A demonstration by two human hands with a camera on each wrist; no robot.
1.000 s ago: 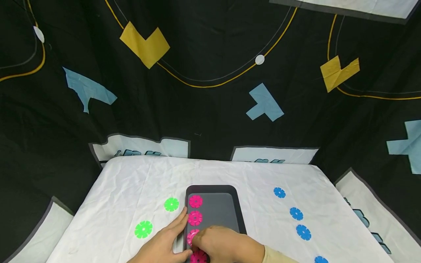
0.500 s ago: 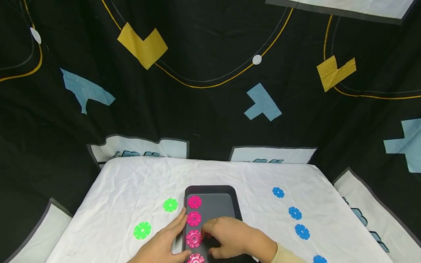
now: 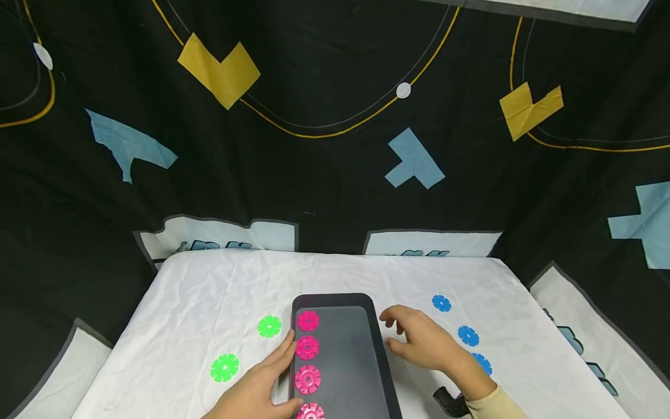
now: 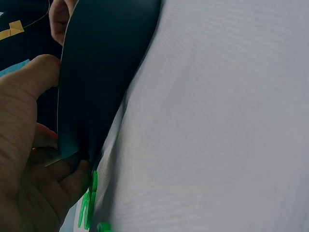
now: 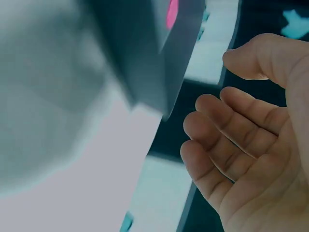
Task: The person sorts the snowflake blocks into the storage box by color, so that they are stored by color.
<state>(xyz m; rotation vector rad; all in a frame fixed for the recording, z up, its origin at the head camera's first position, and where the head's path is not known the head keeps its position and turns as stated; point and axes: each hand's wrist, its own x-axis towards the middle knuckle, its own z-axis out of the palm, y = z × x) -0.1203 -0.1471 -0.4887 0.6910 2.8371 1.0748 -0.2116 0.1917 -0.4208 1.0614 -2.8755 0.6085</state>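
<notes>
A dark grey rectangular tray (image 3: pixel 348 349) lies on the white cloth in the head view. Pink notched discs (image 3: pixel 307 347) form a column along its left side; the lowest is cut off by the frame edge. My left hand (image 3: pixel 264 381) rests against the tray's left rim, fingers extended along it, thumb at the rim lower down. In the left wrist view, its fingertips (image 4: pixel 77 176) touch the tray's outer wall (image 4: pixel 104 72). Over the cloth just right of the tray is my right hand (image 3: pixel 419 340), fingers loosely bent and holding nothing; the right wrist view shows its bare palm (image 5: pixel 260 169).
Two green notched discs (image 3: pixel 225 368) lie left of the tray. Blue notched discs (image 3: pixel 468 336) lie on the right, one partly covered by my right forearm. A black curtain (image 3: pixel 314 186) hangs behind the white-covered table (image 3: pixel 209 291).
My right hand has left the pink discs at the tray's lower left and moved right, past the tray's right rim. The left hand stays at the left rim.
</notes>
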